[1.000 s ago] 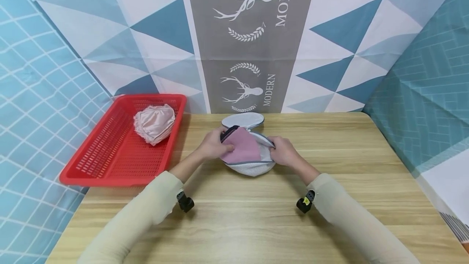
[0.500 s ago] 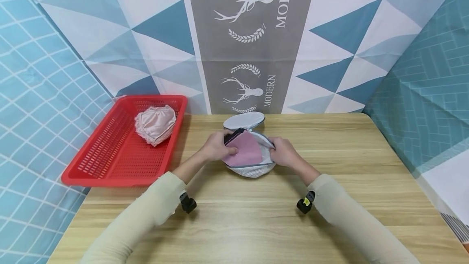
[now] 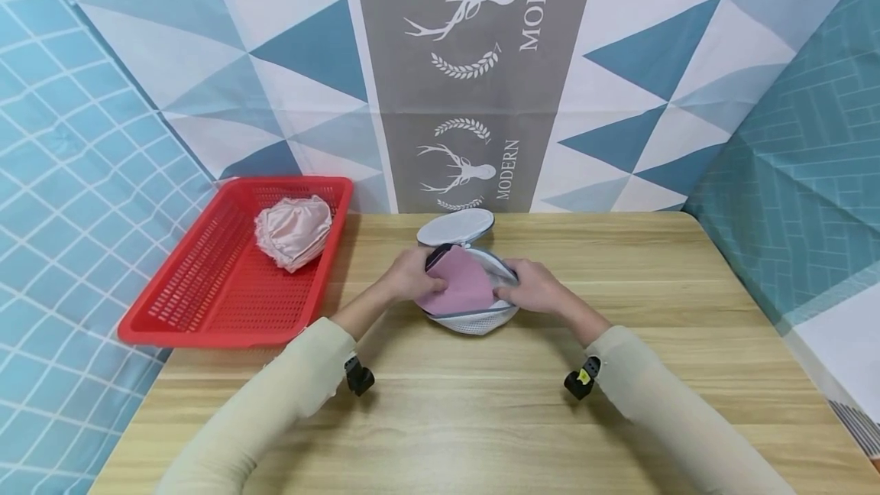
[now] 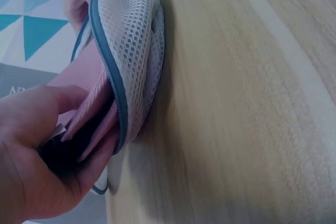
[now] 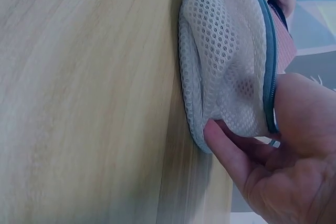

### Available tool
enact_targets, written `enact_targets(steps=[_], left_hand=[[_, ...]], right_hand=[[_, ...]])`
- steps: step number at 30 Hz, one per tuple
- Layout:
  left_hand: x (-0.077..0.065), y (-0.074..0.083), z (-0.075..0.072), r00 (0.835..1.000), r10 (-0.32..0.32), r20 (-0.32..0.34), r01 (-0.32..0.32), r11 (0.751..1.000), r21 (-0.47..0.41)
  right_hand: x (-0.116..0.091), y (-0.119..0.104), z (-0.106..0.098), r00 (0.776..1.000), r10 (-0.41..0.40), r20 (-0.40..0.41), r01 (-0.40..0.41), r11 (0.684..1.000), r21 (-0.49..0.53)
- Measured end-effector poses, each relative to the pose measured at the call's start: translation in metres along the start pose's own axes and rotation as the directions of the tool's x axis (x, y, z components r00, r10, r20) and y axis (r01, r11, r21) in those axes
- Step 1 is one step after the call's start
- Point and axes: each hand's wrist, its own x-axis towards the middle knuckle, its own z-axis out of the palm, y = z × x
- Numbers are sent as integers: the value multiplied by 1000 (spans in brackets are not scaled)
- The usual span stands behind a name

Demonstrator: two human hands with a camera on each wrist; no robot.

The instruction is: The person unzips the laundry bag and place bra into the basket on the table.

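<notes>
A white mesh laundry bag (image 3: 476, 322) with a blue-grey zipper rests on the wooden table, its round lid (image 3: 455, 227) folded back toward the wall. Inside its mouth lies a folded pink cloth (image 3: 464, 279) with a black part along its left edge. My left hand (image 3: 410, 275) grips this cloth at the left, thumb on top; in the left wrist view its fingers reach under the pink layers (image 4: 86, 80). On the opposite side my right hand (image 3: 538, 286) holds the bag's rim, with the thumb over the zipper edge and the fingers (image 5: 229, 150) against the outer mesh.
A red plastic basket (image 3: 206, 340) stands at the left of the table, with a pale pink satiny bundle (image 3: 294, 231) in it. A patterned wall covering (image 3: 619, 98) rises behind the table. Bare wood (image 3: 474, 418) shows in front of the bag.
The left hand and the pink cloth have shifted slightly right and down, deeper into the bag. My right hand has moved its thumb inward over the rim, close to the cloth.
</notes>
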Motion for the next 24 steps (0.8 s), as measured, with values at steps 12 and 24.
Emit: enact_targets(steps=[12,24], left_hand=[[-1,-3,-1,1000,-3,-1,3,1000,-7],[-22,13,-26,997,65,-32,-68,995,-78]], right_hand=[[-3,-8,1,1000,21,4,-21,1000,-18],[1,2,4,1000,-28,-4,28,1000,-4]])
